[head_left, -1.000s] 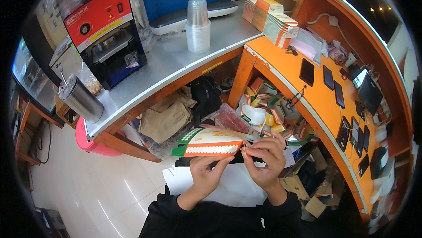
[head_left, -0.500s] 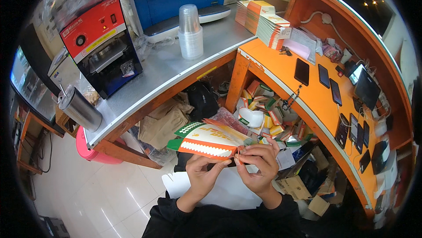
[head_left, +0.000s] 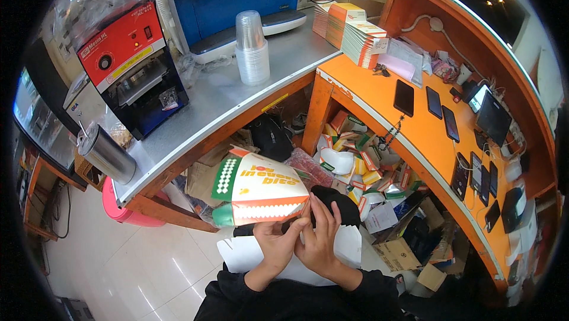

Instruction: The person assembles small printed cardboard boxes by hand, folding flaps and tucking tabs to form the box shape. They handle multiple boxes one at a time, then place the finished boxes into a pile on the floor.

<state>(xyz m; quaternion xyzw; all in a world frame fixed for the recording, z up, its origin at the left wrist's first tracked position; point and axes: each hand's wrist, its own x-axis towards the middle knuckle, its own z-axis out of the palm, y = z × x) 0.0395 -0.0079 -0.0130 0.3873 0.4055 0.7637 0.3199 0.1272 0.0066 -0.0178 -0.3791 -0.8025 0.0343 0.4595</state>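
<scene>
A folding cardboard food carton (head_left: 267,188), cream with orange edges and green-and-white patterned flaps, is in both my hands above my lap. The fingers of my left hand (head_left: 275,247) pinch its lower edge near the orange end. My right hand (head_left: 320,241) is closed on the same end, its thumb and fingertips meeting beside the left ones. The carton's printed broad face is turned up, its green flaps pointing left. White sheet material (head_left: 349,249) lies across my lap under the hands.
A heap of similar cartons (head_left: 370,158) lies beneath the orange counter (head_left: 367,87), where several phones rest. Stacked flat cartons (head_left: 361,51) stand at its far end. On the metal counter (head_left: 213,90) are clear cups (head_left: 252,63), a red-black machine (head_left: 127,63) and a steel tumbler (head_left: 112,155).
The carton has rolled so its broad printed face shows more, and it sits slightly lower and further left. My right hand has moved left, close against the left hand.
</scene>
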